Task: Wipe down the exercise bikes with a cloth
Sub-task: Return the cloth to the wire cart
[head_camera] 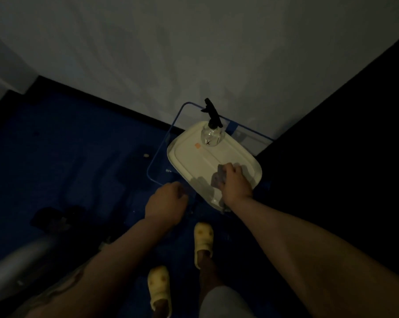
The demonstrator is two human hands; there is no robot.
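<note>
The room is dim. My right hand grips a grey cloth and rests it on the near end of a cream plastic lid. A clear spray bottle with a black trigger head stands upright at the lid's far end. My left hand hovers in a loose fist just left of the lid, holding nothing that I can see. A grey rounded part of an exercise bike shows at the lower left, with a dark pedal-like shape above it.
The lid lies on a clear bin with a blue rim standing against the white wall. A dark wall or panel closes the right side. Blue floor spreads left. My feet in yellow slippers stand below the bin.
</note>
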